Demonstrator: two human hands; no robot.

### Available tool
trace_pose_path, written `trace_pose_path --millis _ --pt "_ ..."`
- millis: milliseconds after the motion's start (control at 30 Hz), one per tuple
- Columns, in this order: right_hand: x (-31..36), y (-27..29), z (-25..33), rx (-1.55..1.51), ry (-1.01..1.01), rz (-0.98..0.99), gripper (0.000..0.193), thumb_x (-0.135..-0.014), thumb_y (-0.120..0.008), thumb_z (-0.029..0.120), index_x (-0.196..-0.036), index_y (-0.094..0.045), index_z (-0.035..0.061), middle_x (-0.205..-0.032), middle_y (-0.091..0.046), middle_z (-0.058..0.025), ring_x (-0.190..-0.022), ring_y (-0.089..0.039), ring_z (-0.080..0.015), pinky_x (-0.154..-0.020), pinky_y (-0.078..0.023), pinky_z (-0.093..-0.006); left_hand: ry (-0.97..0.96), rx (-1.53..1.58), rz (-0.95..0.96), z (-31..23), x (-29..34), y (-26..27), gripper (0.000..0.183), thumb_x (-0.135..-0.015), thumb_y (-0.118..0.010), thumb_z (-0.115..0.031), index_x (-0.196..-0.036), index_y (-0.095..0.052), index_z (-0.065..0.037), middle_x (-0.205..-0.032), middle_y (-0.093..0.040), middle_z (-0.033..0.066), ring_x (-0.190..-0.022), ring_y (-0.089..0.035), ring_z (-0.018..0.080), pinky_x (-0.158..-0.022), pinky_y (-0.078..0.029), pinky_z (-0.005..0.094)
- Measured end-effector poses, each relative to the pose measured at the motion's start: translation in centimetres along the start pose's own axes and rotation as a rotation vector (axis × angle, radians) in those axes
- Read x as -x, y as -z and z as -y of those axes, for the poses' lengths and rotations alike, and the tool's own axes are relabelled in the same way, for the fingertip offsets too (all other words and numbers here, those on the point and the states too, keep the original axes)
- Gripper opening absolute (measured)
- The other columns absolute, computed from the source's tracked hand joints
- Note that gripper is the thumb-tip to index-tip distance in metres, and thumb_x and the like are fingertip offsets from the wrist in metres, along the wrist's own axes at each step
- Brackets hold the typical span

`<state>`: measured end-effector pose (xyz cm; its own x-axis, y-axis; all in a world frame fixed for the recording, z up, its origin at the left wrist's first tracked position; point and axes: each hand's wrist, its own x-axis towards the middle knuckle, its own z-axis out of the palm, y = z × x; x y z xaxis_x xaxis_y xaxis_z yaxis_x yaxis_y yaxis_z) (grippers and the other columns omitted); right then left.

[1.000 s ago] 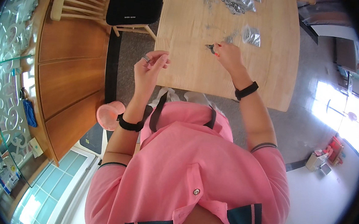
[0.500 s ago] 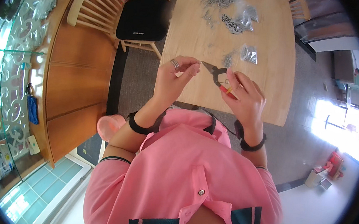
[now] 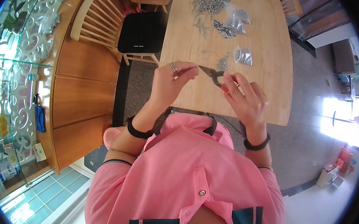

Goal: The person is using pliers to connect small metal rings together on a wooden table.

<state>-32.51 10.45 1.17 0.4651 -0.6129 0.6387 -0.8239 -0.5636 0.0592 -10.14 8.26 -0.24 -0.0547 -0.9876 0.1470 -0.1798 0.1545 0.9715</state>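
Note:
My right hand (image 3: 247, 93) is wrapped around a pair of pliers (image 3: 216, 76) with dark jaws and red handles. Their pointed tip reaches left to the fingertips of my left hand (image 3: 174, 78). Thumb and forefinger of that hand are pinched together, and whatever lies between them is too small to make out. Beyond the pliers, a scatter of small metal pieces (image 3: 223, 64) lies on the wooden table (image 3: 261, 91), beside a small clear bag (image 3: 243, 56). Farther back are a heap of silvery metal chain (image 3: 210, 3), dark chain links (image 3: 224, 29) and clear plastic bags (image 3: 238, 19).
A wooden chair with a black seat pad (image 3: 141, 32) stands left of the table. Beyond it is a wooden cabinet (image 3: 84, 89). A pink bin (image 3: 112, 136) sits low at my left. Another chair (image 3: 291, 5) is at the far right table edge.
The pliers have closed up more in my right hand, their handles nearer each other. Both hands stay almost in place, while the whole view has shifted slightly.

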Motion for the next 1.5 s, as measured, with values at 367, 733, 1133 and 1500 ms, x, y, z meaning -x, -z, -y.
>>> trace_pose_path --millis 367,733,1133,1500 --pt "-0.6 0.6 -1.8 0.046 0.190 -0.061 0.040 -0.072 -0.074 0.011 -0.109 -0.071 0.0229 -0.093 -0.058 0.0089 -0.053 -0.038 -0.0084 -0.046 -0.034 -0.0210 0.392 0.395 0.217 -0.4 0.1 1.7 0.023 -0.089 -0.067 -0.010 -0.104 -0.067 0.008 -0.086 -0.071 0.0128 -0.076 -0.068 0.0156 -0.073 -0.056 0.0260" --pt "0.8 0.1 -2.3 0.068 0.212 -0.142 0.042 -0.069 -0.075 0.008 -0.108 -0.073 0.0239 -0.096 -0.061 0.0083 -0.053 -0.036 -0.0077 -0.045 -0.033 -0.0210 0.533 0.705 0.529 0.7 -1.4 2.8 0.020 -0.086 -0.070 -0.011 -0.099 -0.068 0.004 -0.083 -0.070 0.0120 -0.074 -0.069 0.0171 -0.072 -0.057 0.0273" --pt "5.2 -1.5 -0.2 -0.035 -0.276 -0.115 0.044 -0.058 -0.082 0.012 -0.100 -0.071 0.0143 -0.092 -0.064 0.0023 -0.058 -0.053 -0.0119 -0.051 -0.045 -0.0249 0.437 0.287 0.731 6.1 -8.4 -1.1 0.027 -0.086 -0.069 -0.014 -0.109 -0.068 -0.001 -0.097 -0.068 0.0096 -0.074 -0.067 0.0154 -0.063 -0.055 0.0264" --pt "8.6 0.6 4.2 0.189 -0.588 -0.102 0.047 -0.055 -0.081 0.007 -0.101 -0.070 0.0100 -0.092 -0.067 -0.0042 -0.061 -0.058 -0.0166 -0.054 -0.048 -0.0271 0.221 -0.366 0.151 31.5 -20.1 -10.9 0.024 -0.073 -0.074 -0.026 -0.078 -0.070 -0.003 -0.074 -0.070 0.0146 -0.064 -0.068 0.0263 -0.062 -0.053 0.0352"
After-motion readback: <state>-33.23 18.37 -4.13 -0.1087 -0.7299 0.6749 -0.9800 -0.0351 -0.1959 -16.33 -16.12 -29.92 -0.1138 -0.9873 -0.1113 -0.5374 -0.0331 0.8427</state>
